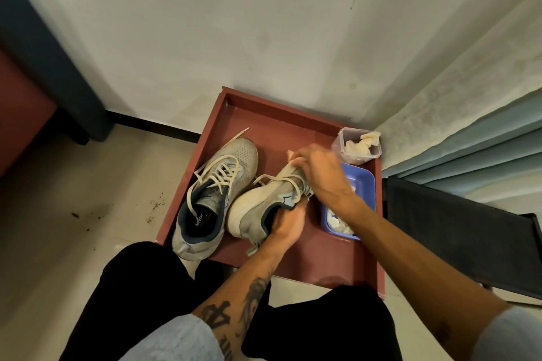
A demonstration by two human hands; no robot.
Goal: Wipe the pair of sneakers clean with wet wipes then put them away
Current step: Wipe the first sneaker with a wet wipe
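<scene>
Two grey sneakers with cream laces are in a reddish-brown tray (264, 114). The left sneaker (215, 184) lies flat on its sole, toe pointing away. The right sneaker (261, 208) is tipped on its side, sole facing left. My left hand (286, 224) grips this sneaker at the heel opening. My right hand (318, 173) presses a pale wipe (291, 157) against the sneaker's toe end; most of the wipe is hidden under the fingers.
A clear plastic tub (356, 145) with crumpled wipes stands at the tray's far right corner. A blue dish (350, 202) with white wads lies beside it. A black chair (457, 231) is on the right, curtains behind it, a dark sofa (44, 67) at left. Dirt specks dot the floor (88, 214).
</scene>
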